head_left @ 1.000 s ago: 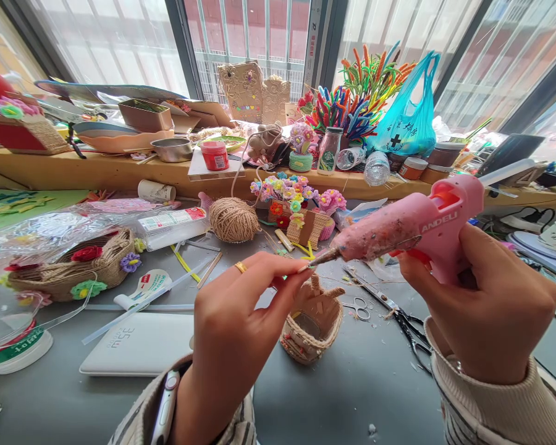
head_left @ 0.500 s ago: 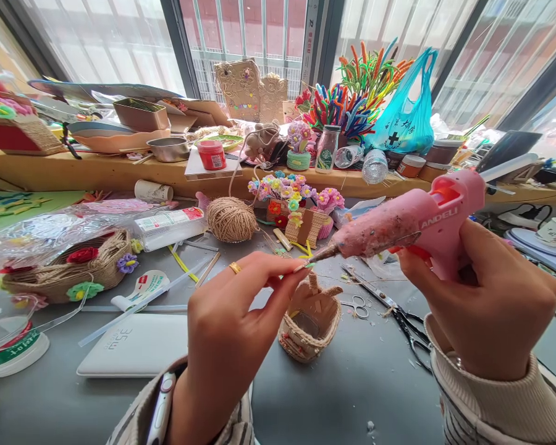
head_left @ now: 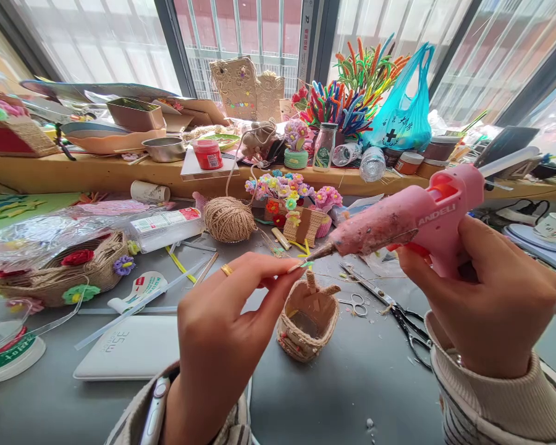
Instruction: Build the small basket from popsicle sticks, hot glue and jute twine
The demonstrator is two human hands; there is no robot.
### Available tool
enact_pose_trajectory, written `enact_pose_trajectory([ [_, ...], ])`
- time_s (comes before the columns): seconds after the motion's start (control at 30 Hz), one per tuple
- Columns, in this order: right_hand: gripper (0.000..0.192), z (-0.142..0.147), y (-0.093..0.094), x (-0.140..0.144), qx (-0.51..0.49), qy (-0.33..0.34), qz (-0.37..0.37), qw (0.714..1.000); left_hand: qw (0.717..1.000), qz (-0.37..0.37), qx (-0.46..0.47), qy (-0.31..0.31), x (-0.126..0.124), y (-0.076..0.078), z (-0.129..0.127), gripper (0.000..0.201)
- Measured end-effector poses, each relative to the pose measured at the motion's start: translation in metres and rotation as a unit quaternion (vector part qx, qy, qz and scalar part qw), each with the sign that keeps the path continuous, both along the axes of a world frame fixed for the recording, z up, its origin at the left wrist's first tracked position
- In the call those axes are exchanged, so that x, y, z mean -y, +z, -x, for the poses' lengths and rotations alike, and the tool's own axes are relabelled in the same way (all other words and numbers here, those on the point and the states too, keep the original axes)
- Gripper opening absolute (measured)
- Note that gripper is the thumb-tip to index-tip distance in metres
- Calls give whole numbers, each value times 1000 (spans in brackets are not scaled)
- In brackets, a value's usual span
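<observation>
Up close, both hands are raised over a grey table (head_left: pixel 352 395). Right hand (head_left: pixel 486 296) is wrapped tight around the grip of a pink glue gun (head_left: pixel 408 219), barrel pointing left and slightly down. Left hand (head_left: pixel 227 327) is closed in a pinch, thumb and fingertips (head_left: pixel 294 269) meeting right at the gun's metal nozzle; a small green bit shows there, too small to identify. Gold ring on one left finger.

Directly below the nozzle, on the table, sits a small woven basket (head_left: pixel 308 321) with a short stub standing at its rim. Scissors (head_left: pixel 389 306) lie just right of it, under the gun. Twine ball (head_left: pixel 229 219) sits farther back, beside a cluster of little paper flowers (head_left: pixel 290 188). At left, a bigger basket (head_left: pixel 60 272) trimmed with flowers; near it, a white flat device (head_left: pixel 125 346). On the window ledge, a blue plastic bag (head_left: pixel 398 117) and pipe cleaners (head_left: pixel 347 99).
</observation>
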State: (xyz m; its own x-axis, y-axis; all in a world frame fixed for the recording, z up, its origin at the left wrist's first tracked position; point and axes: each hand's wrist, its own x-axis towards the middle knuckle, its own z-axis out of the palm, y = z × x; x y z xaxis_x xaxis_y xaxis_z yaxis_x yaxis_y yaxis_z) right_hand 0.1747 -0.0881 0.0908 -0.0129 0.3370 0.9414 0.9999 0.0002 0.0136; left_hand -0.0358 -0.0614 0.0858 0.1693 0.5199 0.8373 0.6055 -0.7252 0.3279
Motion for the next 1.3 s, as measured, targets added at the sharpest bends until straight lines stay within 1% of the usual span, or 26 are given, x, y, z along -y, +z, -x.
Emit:
enact_pose_trajectory([
  [0.13, 23, 1, -1, 1, -8, -3, 12, 1000, 1000, -4, -2, 3, 0, 0, 0, 3],
  [0.4, 19, 1, 0, 1, 2, -19, 20, 1000, 1000, -10, -9, 4, -1, 1, 0, 3],
  [0.83, 19, 0, 1, 1, -1, -20, 32, 999, 1000, -17, -11, 12, 2, 1, 1, 3],
  [1.17, 20, -3, 1, 0, -2, -9, 25, 1000, 1000, -12, -12, 11, 2, 2, 0, 3],
  [1.23, 21, -4, 1, 0, 4, -8, 22, 1000, 1000, -2, -10, 21, 4, 3, -1, 3],
  [1.3, 22, -4, 2, -1, 8, -7, 16, 1000, 999, 14, -7, 45, 5, 4, -2, 4],
])
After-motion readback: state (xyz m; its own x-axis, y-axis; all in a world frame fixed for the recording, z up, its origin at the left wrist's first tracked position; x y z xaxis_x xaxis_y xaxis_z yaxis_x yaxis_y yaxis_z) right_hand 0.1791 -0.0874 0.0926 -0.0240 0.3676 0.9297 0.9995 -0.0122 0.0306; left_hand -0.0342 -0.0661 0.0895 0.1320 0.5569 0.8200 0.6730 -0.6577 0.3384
